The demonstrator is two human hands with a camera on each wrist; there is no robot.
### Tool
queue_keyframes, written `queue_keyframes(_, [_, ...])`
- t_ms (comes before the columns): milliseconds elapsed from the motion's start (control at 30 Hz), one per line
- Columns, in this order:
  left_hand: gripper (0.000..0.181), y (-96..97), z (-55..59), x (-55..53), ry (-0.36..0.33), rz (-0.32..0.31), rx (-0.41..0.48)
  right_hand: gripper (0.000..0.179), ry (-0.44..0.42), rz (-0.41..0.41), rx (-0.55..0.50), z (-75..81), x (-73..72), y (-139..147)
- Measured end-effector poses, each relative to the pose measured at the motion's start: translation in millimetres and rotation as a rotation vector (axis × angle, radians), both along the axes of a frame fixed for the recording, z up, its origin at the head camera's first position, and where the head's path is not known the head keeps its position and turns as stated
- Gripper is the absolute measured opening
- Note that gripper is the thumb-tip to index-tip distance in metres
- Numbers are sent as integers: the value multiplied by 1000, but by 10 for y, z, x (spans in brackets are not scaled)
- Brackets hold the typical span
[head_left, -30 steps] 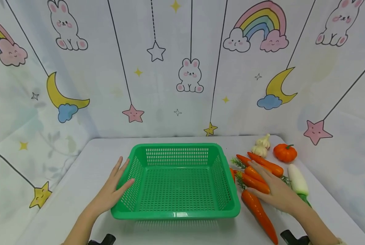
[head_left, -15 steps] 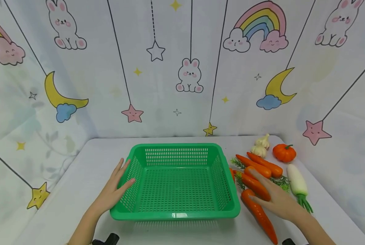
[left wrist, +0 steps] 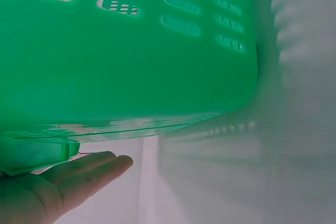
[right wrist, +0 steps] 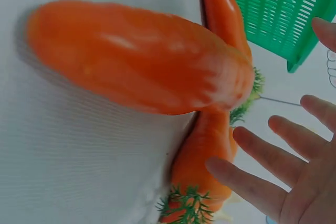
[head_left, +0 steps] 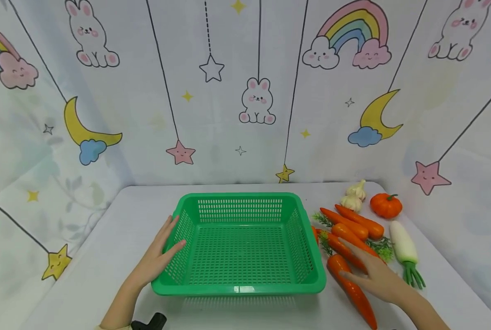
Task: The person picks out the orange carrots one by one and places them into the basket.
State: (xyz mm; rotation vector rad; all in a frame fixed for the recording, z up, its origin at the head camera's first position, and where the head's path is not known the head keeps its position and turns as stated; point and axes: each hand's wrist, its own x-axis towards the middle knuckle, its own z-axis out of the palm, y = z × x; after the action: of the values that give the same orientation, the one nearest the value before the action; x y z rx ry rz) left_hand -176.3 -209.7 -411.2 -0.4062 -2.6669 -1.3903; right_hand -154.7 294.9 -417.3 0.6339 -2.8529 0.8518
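Observation:
A green plastic basket with slotted walls stands on the white table. My left hand rests along its left rim, fingers straight and thumb reaching over the inside edge. In the left wrist view those fingers show beside the basket's outer wall. To the right lies a heap of several orange carrots with feathery green tops. Over the heap's near side hovers my right hand, fingers spread and gripping nothing. Closest to its thumb is the front carrot, which looms large in the right wrist view.
Behind the carrots sit garlic bulbs and a small orange pumpkin. A white radish with green leaves lies at the right. A patterned cloth backdrop rises behind the table.
My right hand has drawn back toward the near right across the carrots, uncovering the upper ones and the radish leaves. The left hand stays at the basket rim, nearly still.

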Motion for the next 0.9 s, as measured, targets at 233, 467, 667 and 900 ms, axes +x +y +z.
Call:
queue_keyframes(233, [65, 2, -11, 2, -20, 3, 24, 70, -120, 3, -26, -37, 17, 38])
queue_keyframes(467, [67, 12, -12, -4, -24, 6, 19, 74, -254, -34, 40, -77, 26, 83])
queue_keyframes(667, [66, 28, -8, 7, -5, 6, 2, 79, -273, -23, 41, -143, 0, 102])
queue_keyframes(900, [66, 22, -34, 6, 16, -1, -3, 87, -285, -2, 79, -172, -21, 115])
